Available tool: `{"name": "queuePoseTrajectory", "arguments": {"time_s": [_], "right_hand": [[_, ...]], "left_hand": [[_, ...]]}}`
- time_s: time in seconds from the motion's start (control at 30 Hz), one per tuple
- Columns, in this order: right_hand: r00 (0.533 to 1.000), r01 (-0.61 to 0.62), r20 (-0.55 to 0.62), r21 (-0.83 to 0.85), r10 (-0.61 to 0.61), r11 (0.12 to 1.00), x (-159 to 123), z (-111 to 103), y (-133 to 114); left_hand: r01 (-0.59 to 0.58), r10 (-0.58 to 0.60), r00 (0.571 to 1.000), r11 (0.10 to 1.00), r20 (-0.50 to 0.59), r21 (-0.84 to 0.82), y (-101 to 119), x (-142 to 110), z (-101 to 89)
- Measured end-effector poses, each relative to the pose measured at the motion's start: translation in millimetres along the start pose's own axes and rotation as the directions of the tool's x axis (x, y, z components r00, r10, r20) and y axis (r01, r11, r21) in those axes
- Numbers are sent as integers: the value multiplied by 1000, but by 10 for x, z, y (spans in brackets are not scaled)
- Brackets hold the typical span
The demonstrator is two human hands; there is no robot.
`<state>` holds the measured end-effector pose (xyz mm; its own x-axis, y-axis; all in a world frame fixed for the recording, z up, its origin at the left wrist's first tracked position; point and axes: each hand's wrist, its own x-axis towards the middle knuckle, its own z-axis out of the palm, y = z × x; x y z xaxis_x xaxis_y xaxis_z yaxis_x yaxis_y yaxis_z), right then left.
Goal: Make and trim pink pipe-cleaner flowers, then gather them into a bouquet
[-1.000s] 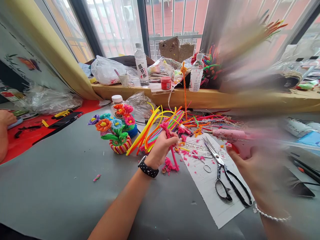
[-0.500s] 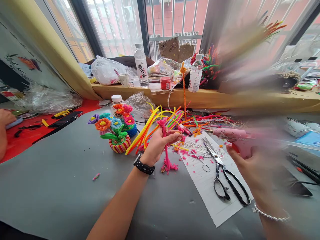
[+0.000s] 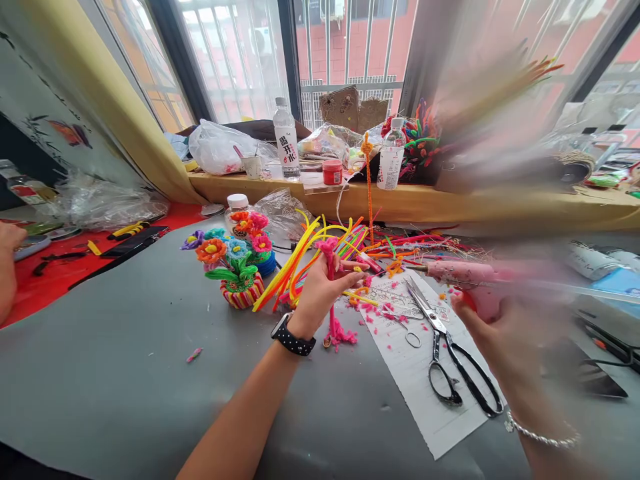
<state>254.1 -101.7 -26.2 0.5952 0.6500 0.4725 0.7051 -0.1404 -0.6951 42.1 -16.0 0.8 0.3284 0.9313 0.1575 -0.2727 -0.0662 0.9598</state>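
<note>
My left hand [image 3: 320, 287], with a black watch band at the wrist, is closed around an upright pink pipe-cleaner stem [image 3: 331, 323]. Fuzzy pink tufts show at its top and bottom. A small yellow bit [image 3: 357, 269] sits by that hand's fingertips. On the right, my right hand [image 3: 500, 340] grips a pink hot glue gun [image 3: 463, 272], its nozzle pointing left. Much of this hand is blurred. Between the hands, large black-handled scissors [image 3: 436, 327] lie on a white sheet of paper [image 3: 420, 407] among pink fluff.
A striped pot [image 3: 243, 291] of pipe-cleaner flowers stands left of my left hand. Loose yellow and orange pipe cleaners [image 3: 287, 257] lie behind it. Water bottles [image 3: 286, 143] line the sill [image 3: 280, 195]. Another person's hand [image 3: 7, 243] is at the far left.
The view has shifted slightly, so things sit a little lower. My left fingertips now appear closer together, with the yellow bit showing by them. The glue gun stays almost in place.
</note>
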Motion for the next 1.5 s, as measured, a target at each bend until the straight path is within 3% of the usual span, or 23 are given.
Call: {"name": "queuePoseTrajectory", "arguments": {"time_s": [0.1, 0.3, 0.6, 0.77, 0.97, 1.2, 1.5], "right_hand": [[996, -86, 29, -65, 88, 994, 3, 0, -42], [990, -116, 76, -47, 119, 992, -12, -2, -80], [991, -127, 42, -4, 127, 992, -30, 4, -87], [992, -112, 52, 0, 112, 994, -35, 20, -68], [997, -70, 14, -2, 70, 998, -33, -1, -107], [998, -65, 10, -13, 65, 998, -47, -2, -129], [991, -73, 111, 14, 71, 997, -99, 72, -101]], "left_hand": [[-19, 19, 1000, 1000, -6, 24, 6, 0, 9], [31, -34, 997, 999, 63, 45, -12, 1, -3], [62, -62, 998, 998, -7, 29, -77, 2, -5], [104, -104, 995, 995, 12, 2, -113, 4, 9], [140, -140, 989, 990, -39, -9, -78, -4, 27], [121, -121, 993, 993, -14, 9, -8, -22, 26], [134, -133, 991, 987, -26, 87, -8, -19, 26]]}}
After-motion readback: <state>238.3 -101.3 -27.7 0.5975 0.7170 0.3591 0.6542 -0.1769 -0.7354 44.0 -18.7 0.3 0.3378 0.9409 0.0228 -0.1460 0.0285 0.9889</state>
